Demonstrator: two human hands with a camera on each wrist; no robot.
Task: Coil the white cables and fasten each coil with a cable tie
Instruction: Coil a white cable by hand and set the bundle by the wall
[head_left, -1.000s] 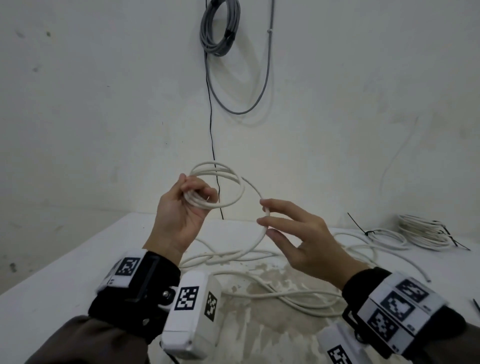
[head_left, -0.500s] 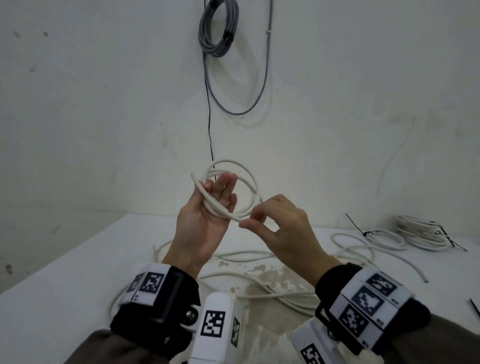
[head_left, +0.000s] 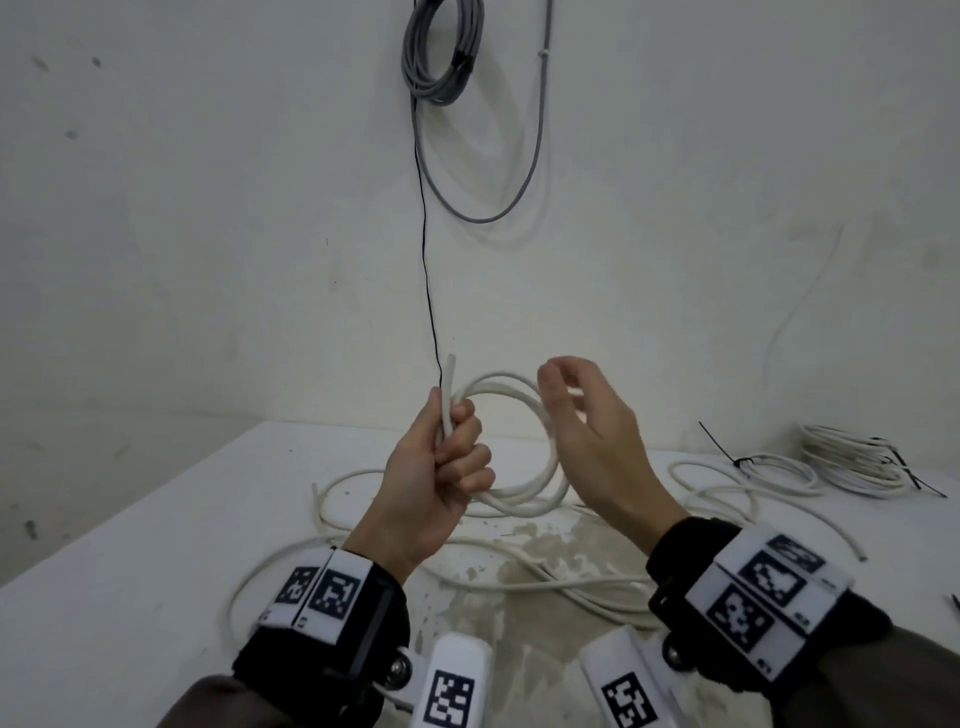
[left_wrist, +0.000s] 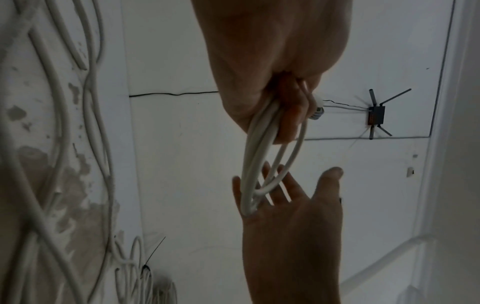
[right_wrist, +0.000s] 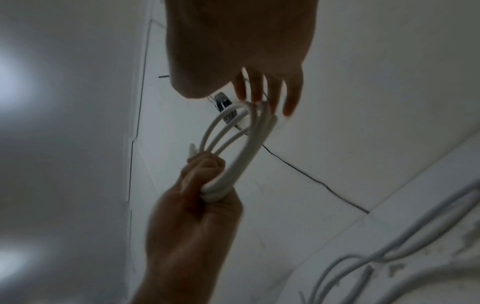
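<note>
A white cable coil (head_left: 524, 493) of several loops hangs in the air above the table. My left hand (head_left: 441, 467) grips its left side in a fist, and the cable's free end (head_left: 448, 379) sticks up out of that fist. My right hand (head_left: 587, 431) is open on the coil's right side, its straight spread fingers (left_wrist: 280, 185) lying against the loops. The right wrist view shows the coil (right_wrist: 233, 144) reaching from the left fist (right_wrist: 205, 185) up to the right fingertips (right_wrist: 275, 102). The rest of the cable (head_left: 519, 582) trails loose over the table.
Two finished white coils (head_left: 852, 462) with black cable ties (head_left: 737, 460) lie at the table's back right. On the wall hang a grey cable bundle (head_left: 441, 52) and a thin black wire (head_left: 426, 260). The white table (head_left: 156, 545) has a worn patch in the middle.
My left hand went from an open palm to a fist round the coil. My right hand let go of the strand it pinched and opened beside the loops.
</note>
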